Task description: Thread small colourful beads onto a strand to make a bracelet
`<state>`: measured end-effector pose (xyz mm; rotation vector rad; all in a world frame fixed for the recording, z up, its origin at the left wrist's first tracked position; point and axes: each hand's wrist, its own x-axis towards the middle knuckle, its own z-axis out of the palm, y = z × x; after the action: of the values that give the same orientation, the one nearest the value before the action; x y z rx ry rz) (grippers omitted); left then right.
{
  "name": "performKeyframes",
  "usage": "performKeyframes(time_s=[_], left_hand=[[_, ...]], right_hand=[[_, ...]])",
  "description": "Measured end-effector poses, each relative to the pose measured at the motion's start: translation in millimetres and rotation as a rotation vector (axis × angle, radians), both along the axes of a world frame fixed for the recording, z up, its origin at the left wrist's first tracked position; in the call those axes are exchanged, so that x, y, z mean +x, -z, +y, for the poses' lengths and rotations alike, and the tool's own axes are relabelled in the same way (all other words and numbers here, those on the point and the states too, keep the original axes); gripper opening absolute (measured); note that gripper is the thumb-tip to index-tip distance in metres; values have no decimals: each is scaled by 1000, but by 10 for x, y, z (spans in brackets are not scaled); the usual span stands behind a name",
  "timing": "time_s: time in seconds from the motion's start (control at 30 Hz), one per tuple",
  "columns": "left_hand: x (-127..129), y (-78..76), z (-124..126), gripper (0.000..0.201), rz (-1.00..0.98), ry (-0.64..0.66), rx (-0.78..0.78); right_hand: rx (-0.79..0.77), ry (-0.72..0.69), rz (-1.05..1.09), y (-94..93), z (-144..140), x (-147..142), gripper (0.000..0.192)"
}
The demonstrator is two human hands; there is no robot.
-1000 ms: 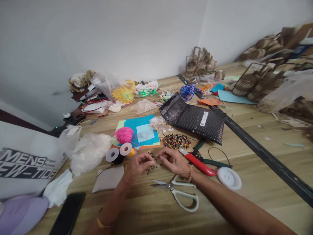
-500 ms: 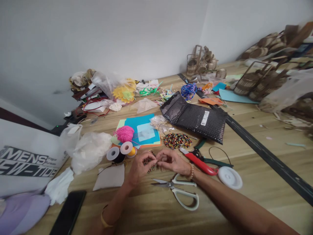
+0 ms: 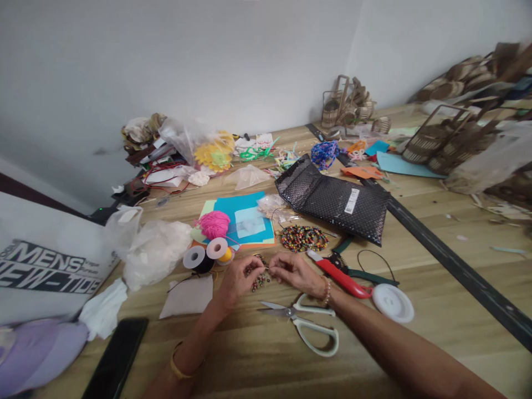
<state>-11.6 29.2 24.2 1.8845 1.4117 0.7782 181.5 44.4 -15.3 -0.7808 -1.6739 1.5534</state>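
Close together, left hand (image 3: 235,279) and right hand (image 3: 293,272) pinching small beads (image 3: 258,281) over the wooden table (image 3: 415,266), white bag (image 3: 45,266) reading "MENS", black mailer (image 3: 336,200) with an unreadable white label.

beads (image 3: 258,279): too small to tell; phone (image 3: 116,360): cut by bottom edge; baskets (image 3: 453,141): blurred
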Motion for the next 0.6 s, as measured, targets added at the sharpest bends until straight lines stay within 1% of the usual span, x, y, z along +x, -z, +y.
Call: performKeyframes(time_s=[0.1,0.17,0.3,0.43,0.6], left_hand=[[-58,16,32,11,11,17,-26],[-107,31,60,10,55,45,-23],[-179,59,97,12,170,99,29],[-181,106,77,16,290,160,79],[-152,183,29,19,408,180,149]], right_hand=[[41,41,-41,-23,7,12,33],[69,66,-66,-35,13,20,31],[93,110,-48,-22,19,22,28],[108,135,-44,12,19,12,27],[87,139,-33,32,21,3,27]])
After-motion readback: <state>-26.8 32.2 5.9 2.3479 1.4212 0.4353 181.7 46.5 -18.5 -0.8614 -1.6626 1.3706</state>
